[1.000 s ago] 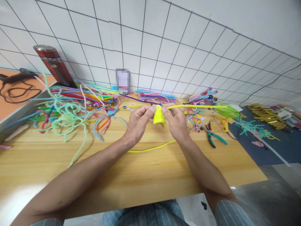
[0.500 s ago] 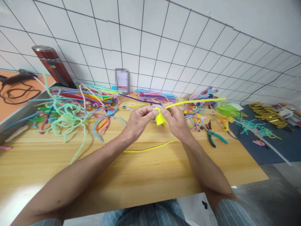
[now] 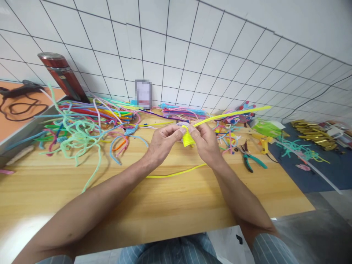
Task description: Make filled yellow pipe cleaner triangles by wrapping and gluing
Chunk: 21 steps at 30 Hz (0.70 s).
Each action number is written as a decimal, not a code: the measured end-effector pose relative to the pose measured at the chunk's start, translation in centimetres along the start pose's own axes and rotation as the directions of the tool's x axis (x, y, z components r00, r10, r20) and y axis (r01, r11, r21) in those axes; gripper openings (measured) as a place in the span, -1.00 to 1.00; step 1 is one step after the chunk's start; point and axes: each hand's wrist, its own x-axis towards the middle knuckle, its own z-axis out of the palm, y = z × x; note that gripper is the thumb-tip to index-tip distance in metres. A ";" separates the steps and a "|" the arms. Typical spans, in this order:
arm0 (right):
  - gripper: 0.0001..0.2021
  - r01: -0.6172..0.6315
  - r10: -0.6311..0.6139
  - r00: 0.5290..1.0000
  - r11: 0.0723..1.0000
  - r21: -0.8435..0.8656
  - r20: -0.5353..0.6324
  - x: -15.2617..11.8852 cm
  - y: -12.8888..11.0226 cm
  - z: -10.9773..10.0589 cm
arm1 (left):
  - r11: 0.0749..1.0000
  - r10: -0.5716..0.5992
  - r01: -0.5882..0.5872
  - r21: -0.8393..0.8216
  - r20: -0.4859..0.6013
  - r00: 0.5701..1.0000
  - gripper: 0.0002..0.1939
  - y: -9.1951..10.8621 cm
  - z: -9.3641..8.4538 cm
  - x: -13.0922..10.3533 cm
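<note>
Between my two hands, above the middle of the table, is a small yellow piece that looks shaped from pipe cleaner. My left hand pinches it from the left, thumb pressed on its top. From the other side my right hand grips it with thumb and bent fingers. A long yellow pipe cleaner sticks out past my right hand, slanting up to the right. How it joins the small piece is hidden by the fingers. Below my hands another yellow pipe cleaner lies on the wooden table.
Tangled mint-green pipe cleaners and coloured bundles lie to the left, near a red thermos. Pliers and a yellow glue gun lie to the right. Behind, a phone-like object leans on the tiled wall.
The free end of the long yellow pipe cleaner has swung upward and a little to the right. Both hands keep their hold in nearly the same place.
</note>
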 end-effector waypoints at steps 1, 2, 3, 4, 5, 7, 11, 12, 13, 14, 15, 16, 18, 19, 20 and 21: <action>-0.67 -0.004 0.004 1.000 1.000 0.028 0.014 0.0 -0.1 0.0 | 1.000 0.005 -0.004 0.004 -0.017 1.000 -0.57 0.0 0.0 0.0; -0.66 -0.014 0.012 0.999 0.998 0.063 0.034 0.0 -0.2 0.1 | 1.000 0.011 -0.010 0.010 -0.040 0.999 -0.57 0.1 0.1 -0.1; -0.65 -0.029 0.024 0.998 0.995 0.094 0.060 0.0 -0.4 0.1 | 1.000 0.020 -0.019 0.015 -0.069 0.997 -0.57 0.1 0.1 -0.1; -0.64 -0.043 0.033 0.996 0.993 0.111 0.083 0.0 -0.6 0.1 | 0.999 0.030 -0.028 0.017 -0.099 0.995 -0.57 0.2 0.2 -0.1; -0.63 -0.052 0.041 0.994 0.992 0.113 0.098 0.0 -0.7 0.2 | 0.999 0.040 -0.038 0.016 -0.125 0.991 -0.56 0.2 0.2 -0.2; -0.64 -0.056 0.047 0.995 0.994 0.094 0.094 0.1 -0.9 0.3 | 0.999 0.051 -0.050 0.012 -0.153 0.987 -0.56 0.1 0.2 -0.1; -0.69 -0.040 0.038 0.998 0.997 0.066 0.042 0.1 -0.9 0.7 | 0.998 0.063 -0.061 0.022 -0.154 0.986 -0.57 -0.3 0.1 -0.1; -0.70 -0.037 0.035 0.999 0.998 0.058 0.033 0.1 -0.9 0.8 | 0.998 0.068 -0.065 0.028 -0.160 0.985 -0.56 -0.3 0.1 -0.2; -0.71 -0.033 0.032 0.999 0.998 0.048 0.024 0.0 -0.9 0.9 | 0.997 0.072 -0.068 0.033 -0.171 0.983 -0.55 -0.4 0.1 -0.2; -0.73 -0.030 0.030 0.999 0.999 0.039 0.016 -0.1 -1.0 1.0 | 0.997 0.074 -0.069 0.037 -0.184 0.980 -0.54 -0.5 0.2 -0.3; -0.74 -0.029 0.029 1.000 0.999 0.033 0.009 -0.1 -1.0 1.1 | 0.997 0.075 -0.069 0.036 -0.194 0.978 -0.54 -0.5 0.2 -0.3; -0.75 -0.031 0.031 1.000 0.999 0.029 0.003 -0.2 -1.0 1.2 | 0.997 0.073 -0.068 0.032 -0.201 0.977 -0.53 -0.6 0.3 -0.4; -0.76 -0.043 0.044 0.999 0.998 0.033 -0.005 -0.2 -0.9 1.3 | 0.998 0.064 -0.062 0.015 -0.202 0.977 -0.54 -0.7 0.4 -0.5; -0.75 -0.055 0.055 0.998 0.998 0.042 -0.003 -0.2 -0.9 1.3 | 0.998 0.059 -0.060 0.001 -0.197 0.979 -0.55 -0.8 0.5 -0.5; -0.74 -0.067 0.067 0.998 0.996 0.055 0.001 -0.2 -0.9 1.2 | 0.998 0.055 -0.059 -0.014 -0.192 0.980 -0.56 -0.8 0.5 -0.5; -0.71 -0.080 0.080 0.997 0.994 0.074 0.010 -0.2 -0.9 1.2 | 0.998 0.052 -0.058 -0.027 -0.185 0.981 -0.57 -0.9 0.6 -0.5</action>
